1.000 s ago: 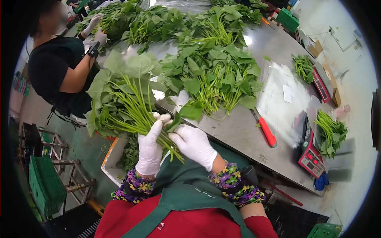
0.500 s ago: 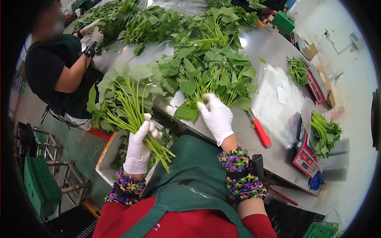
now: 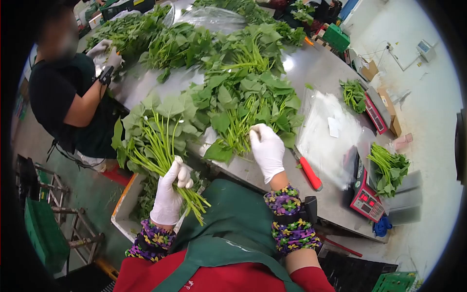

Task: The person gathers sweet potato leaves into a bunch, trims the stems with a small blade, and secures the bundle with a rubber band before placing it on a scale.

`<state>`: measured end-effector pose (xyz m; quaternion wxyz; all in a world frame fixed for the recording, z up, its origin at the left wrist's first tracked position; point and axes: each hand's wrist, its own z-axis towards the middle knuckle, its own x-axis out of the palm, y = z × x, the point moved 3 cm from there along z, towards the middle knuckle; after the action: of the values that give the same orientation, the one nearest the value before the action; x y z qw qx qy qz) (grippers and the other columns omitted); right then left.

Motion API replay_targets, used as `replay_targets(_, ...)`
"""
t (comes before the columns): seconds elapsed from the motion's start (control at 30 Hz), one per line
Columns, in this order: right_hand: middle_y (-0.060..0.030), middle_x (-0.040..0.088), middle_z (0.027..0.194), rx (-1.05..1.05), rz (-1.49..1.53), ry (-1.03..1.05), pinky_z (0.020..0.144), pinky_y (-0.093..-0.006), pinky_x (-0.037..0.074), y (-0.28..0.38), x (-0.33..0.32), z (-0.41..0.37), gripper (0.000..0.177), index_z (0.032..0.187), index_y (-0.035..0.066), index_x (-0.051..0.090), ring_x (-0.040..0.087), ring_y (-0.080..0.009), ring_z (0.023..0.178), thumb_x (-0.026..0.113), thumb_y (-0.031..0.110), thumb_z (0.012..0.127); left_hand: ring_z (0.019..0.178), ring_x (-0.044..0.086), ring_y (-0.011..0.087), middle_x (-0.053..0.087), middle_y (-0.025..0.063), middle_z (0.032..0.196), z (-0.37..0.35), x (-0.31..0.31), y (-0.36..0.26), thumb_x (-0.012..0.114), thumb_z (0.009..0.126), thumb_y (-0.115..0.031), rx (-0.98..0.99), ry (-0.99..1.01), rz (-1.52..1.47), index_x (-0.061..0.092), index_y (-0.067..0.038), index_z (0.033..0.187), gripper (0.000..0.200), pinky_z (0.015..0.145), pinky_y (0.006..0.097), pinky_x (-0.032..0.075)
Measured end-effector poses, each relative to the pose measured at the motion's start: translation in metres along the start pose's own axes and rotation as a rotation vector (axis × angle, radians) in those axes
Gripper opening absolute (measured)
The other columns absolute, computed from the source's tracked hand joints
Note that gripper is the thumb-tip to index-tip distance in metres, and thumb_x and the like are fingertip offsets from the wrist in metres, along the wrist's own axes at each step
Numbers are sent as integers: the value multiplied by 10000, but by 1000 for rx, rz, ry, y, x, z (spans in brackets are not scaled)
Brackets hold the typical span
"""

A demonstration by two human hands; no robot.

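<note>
My gloved left hand [image 3: 170, 194] is closed round the stems of a bunch of leafy greens [image 3: 158, 151]. The leaves point away from me, and the cut stem ends stick out below my fist. At the near edge of a heap of the same greens [image 3: 258, 104], my gloved right hand [image 3: 267, 148] has its fingers drawn together by the stems. Whether a stem is pinched in them is hidden. A knife with a red handle [image 3: 310, 173] lies on the metal table [image 3: 335, 204], just right of that hand.
Clear plastic bags [image 3: 321, 138] lie right of the heap. Beyond them stand a red scale [image 3: 367, 199] bearing greens [image 3: 389, 170] and a second scale [image 3: 377, 114]. A white bin [image 3: 121, 209] sits below my left hand. A co-worker [image 3: 68, 97] handles greens at the left.
My right hand's fingers have drawn closer together at the heap's edge. My left hand still grips its bunch, nearly in place. The view has shifted slightly.
</note>
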<state>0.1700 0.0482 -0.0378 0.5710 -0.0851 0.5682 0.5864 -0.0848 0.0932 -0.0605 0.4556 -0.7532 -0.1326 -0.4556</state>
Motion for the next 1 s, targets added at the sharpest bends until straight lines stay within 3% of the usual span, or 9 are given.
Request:
replay_targets(0.17, -104, 625, 825, 58, -424, 135, 585, -415, 491, 1, 14, 6, 390, 900, 95, 539, 641, -291, 726, 630, 464, 809, 562, 400, 74, 442, -25, 685, -3, 7, 1, 543, 951, -245, -11, 33, 99, 468, -35, 1268, 387, 583, 246, 397)
replay_targets(0.37, -106, 635, 763, -26, -446, 175, 609, -419, 484, -11, 18, 12, 381, 876, 90, 521, 638, -302, 715, 613, 456, 820, 617, 517, 105, 631, 69, 902, -13, 25, 0, 643, 877, -158, -64, -178, 142, 549, -108, 996, 159, 555, 274, 455)
replay_targets(0.47, -118, 652, 795, -110, -400, 222, 637, -438, 486, -13, 16, 13, 379, 872, 77, 540, 637, -325, 735, 610, 445, 812, 635, 560, 119, 645, 110, 1026, -8, 14, 2, 640, 858, -108, -74, 2, 115, 544, -120, 983, 158, 521, 266, 451)
replay_targets(0.53, -159, 664, 861, 77, -337, 333, 680, -436, 501, -15, 12, 21, 363, 923, 57, 575, 646, -337, 784, 573, 405, 818, 578, 554, 118, 652, 90, 895, -12, 16, 4, 645, 836, -82, -118, -16, 53, 540, -101, 963, 166, 501, 256, 440)
replay_targets(0.6, -200, 665, 903, 91, -83, 404, 768, -411, 497, -24, 14, 28, 388, 981, 58, 659, 640, -350, 865, 522, 376, 805, 534, 528, 112, 634, 65, 768, -9, 11, 3, 652, 826, -80, -127, -40, 129, 530, -78, 972, 190, 498, 253, 436)
replay_targets(0.7, -86, 648, 688, 270, 339, 529, 580, -298, 449, -36, 25, 36, 402, 822, -39, 649, 576, -150, 594, 588, 357, 852, 560, 541, 117, 613, 54, 762, -10, 10, 6, 630, 870, -97, -96, -73, 37, 539, -80, 1008, 166, 514, 244, 438)
replay_targets(0.8, -16, 597, 640, 321, 481, 560, 517, -253, 403, -30, 22, 42, 355, 796, 12, 627, 510, -106, 535, 583, 354, 879, 585, 537, 125, 607, 56, 773, -8, 3, 8, 612, 899, -124, -104, -33, -21, 542, -79, 1034, 159, 540, 249, 442)
replay_targets(0.9, 71, 450, 595, 581, 1169, 627, 438, -196, 304, -14, -2, 50, 194, 833, 141, 544, 392, -60, 471, 540, 302, 942, 596, 531, 132, 596, 60, 768, -9, 3, 4, 605, 902, -116, -95, -48, -36, 539, -67, 1044, 164, 551, 250, 441)
replay_targets(1.0, 56, 445, 606, 461, 1551, 487, 456, -205, 309, 4, -46, 65, 211, 819, 128, 535, 395, -71, 492, 532, 291, 953, 597, 526, 136, 588, 65, 766, -7, -3, 6, 602, 902, -109, -91, -49, -56, 535, -52, 1050, 171, 554, 252, 440)
